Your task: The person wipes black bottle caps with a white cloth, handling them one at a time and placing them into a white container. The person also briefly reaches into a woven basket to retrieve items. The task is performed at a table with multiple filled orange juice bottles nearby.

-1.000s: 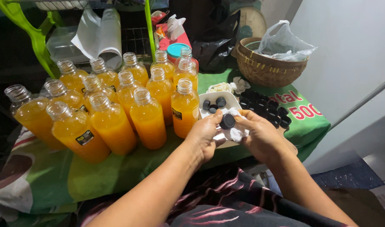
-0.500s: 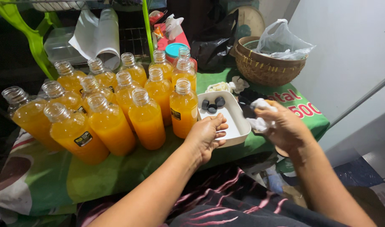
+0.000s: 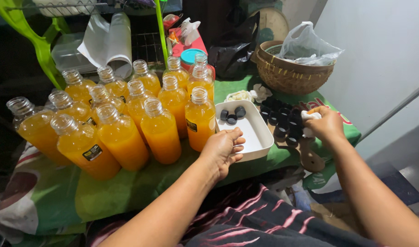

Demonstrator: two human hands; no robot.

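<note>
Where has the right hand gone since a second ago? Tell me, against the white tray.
Yes. The right hand has moved right, off the white tray, and is now over the loose black caps, clutching white pieces.

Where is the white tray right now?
In the head view, the white tray sits right of the juice bottles, its near edge under the left hand.
</note>
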